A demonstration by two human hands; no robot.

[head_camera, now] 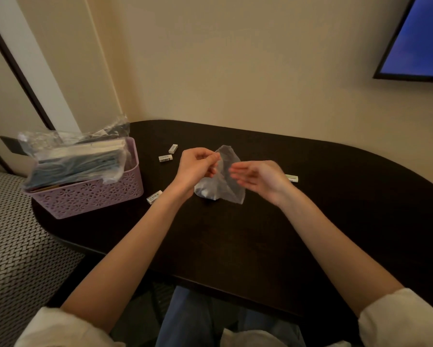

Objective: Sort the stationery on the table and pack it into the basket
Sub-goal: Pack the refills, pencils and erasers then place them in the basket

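My left hand (196, 167) pinches the top edge of a small clear plastic bag (223, 181) that hangs over the middle of the dark table (260, 234). My right hand (259, 179) is held flat with straight fingers against the bag's right side. White erasers in sleeves lie on the table: two (173, 148) (165, 158) behind my left hand, one (154, 196) by my left wrist near the basket, one (291, 178) partly hidden behind my right hand. The lilac perforated basket (90, 199) stands at the table's left end, filled with stationery in plastic bags (75, 156).
The table's rounded left end sits just past the basket, over a woven-pattern floor (15, 246). A wall runs along the table's far edge. A blue screen (420, 38) hangs at the upper right. My knees are under the table's near edge.
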